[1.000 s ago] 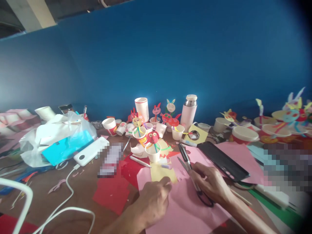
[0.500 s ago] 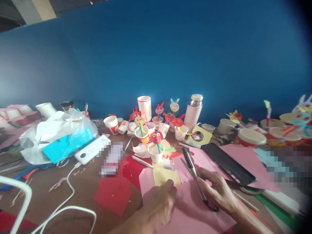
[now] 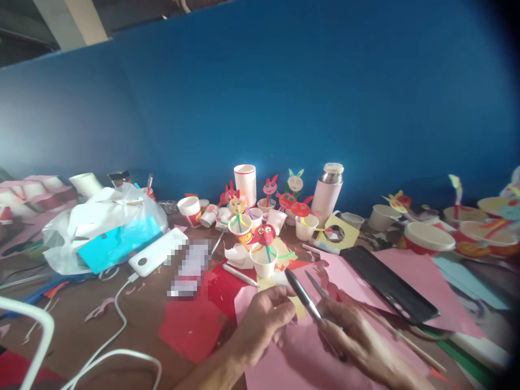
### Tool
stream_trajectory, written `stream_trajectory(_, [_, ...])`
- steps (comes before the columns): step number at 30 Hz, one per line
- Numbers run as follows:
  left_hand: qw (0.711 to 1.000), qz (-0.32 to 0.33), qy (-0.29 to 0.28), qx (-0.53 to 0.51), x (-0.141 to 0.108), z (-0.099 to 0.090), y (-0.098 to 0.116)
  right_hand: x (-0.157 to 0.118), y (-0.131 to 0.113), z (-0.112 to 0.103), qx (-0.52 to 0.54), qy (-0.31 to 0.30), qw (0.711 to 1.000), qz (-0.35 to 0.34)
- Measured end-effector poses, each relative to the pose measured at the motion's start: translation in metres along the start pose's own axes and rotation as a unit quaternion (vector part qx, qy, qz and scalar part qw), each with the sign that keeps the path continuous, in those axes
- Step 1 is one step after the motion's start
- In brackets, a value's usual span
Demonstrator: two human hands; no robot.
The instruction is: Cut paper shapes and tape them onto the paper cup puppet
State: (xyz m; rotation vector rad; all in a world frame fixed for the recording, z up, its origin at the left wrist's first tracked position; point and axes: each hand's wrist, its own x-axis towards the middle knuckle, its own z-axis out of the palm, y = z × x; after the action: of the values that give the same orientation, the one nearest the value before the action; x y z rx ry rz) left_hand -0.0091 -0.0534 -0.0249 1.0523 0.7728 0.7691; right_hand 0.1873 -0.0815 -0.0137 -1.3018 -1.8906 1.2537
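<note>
My right hand (image 3: 345, 330) is closed around a black-capped marker (image 3: 303, 298) with a silver-grey barrel. In the same hand is a pair of scissors, its pointed blade (image 3: 314, 283) sticking out beside the marker and its handle mostly hidden. Just left of the cap, my left hand (image 3: 262, 322) has thumb and forefinger apart, with nothing visible between them. Pink paper (image 3: 300, 360) lies under both hands. A yellow paper piece (image 3: 299, 310) shows partly behind the left fingers. Beyond it stands a white paper cup (image 3: 263, 262) holding a red paper face on coloured strips.
A black phone-like case (image 3: 390, 281) lies right, a white marker (image 3: 240, 275) and red paper (image 3: 190, 330) left. Behind stand more decorated cups (image 3: 240, 230) and a pink thermos (image 3: 326, 197). A white power bank (image 3: 158, 252) trails a cable (image 3: 117, 303); a plastic bag (image 3: 60, 244) sits far left.
My left hand has lifted off the yellow paper and its fingers have parted. The marker and scissors in my right hand have come closer to it. The view has shifted slightly.
</note>
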Motion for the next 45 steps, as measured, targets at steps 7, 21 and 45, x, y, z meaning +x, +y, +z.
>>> stream_trajectory(7, [0.997,-0.006,0.013,-0.08,0.006,-0.003,-0.003,-0.001,0.006,0.003,-0.039,-0.005,0.999,-0.004])
stream_trajectory(21, [0.996,0.059,-0.06,0.022,-0.002,0.0,-0.008,-0.007,0.027,0.022,-0.125,0.077,0.984,-0.102])
stream_trajectory(45, [0.997,0.04,-0.051,0.052,-0.003,0.004,-0.009,0.0,-0.001,0.021,-0.16,0.035,0.984,-0.073])
